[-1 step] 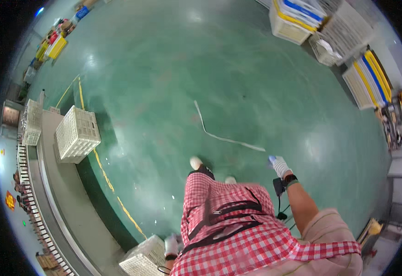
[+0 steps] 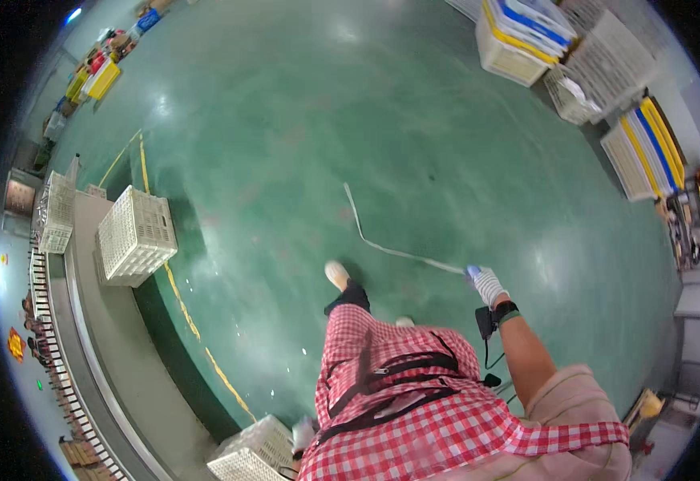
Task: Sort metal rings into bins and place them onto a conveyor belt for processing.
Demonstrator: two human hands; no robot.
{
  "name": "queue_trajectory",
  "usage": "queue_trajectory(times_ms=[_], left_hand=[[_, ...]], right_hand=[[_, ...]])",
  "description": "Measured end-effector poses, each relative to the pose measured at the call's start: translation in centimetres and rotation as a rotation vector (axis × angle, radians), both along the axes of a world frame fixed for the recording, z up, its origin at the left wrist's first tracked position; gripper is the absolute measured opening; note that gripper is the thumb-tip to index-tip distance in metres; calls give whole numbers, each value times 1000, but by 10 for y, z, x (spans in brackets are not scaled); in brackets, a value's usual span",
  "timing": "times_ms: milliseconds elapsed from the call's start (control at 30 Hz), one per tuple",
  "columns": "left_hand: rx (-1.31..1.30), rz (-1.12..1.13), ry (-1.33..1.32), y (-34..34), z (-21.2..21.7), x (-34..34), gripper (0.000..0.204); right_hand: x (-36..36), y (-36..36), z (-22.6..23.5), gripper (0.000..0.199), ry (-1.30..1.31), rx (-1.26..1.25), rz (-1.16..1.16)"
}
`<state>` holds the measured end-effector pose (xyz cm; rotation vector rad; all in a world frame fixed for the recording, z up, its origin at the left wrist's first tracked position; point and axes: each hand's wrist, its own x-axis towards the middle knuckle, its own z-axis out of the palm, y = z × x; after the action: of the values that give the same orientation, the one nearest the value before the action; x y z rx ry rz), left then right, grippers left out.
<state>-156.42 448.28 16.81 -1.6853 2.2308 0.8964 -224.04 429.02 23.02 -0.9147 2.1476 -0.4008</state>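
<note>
Floor hazard: a gloved right hand overlaps the near end of a white strip stretching over the green floor; the left hand blurs beside a crate. Neither grip's closure or hold is discernible. Stepping on the strip could cause a slip.

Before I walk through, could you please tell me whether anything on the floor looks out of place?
Yes: a long, thin, whitish strip runs crookedly across the shiny green floor, its near end at the white-gloved right hand; whether it is gripped, I cannot tell. It looks odd as a loose line where feet could catch.
</note>
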Motion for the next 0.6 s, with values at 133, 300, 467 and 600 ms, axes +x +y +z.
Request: queue_trajectory(times_ms=[133,300,467,600], left_hand=[[166,370,134,-116,8,0,16],[263,932,524,-450,5,-6,18],[219,1141,883,-782,52,32,19],[-139,1036,921,-1016,121,23,21]], right_hand=[[22,-200,32,50,-171,-186,-122],[5,-279,-62,29,414,-61,606],[6,-392,-81,45,99,460,834],[37,-634,-71,41,84,359,593]])
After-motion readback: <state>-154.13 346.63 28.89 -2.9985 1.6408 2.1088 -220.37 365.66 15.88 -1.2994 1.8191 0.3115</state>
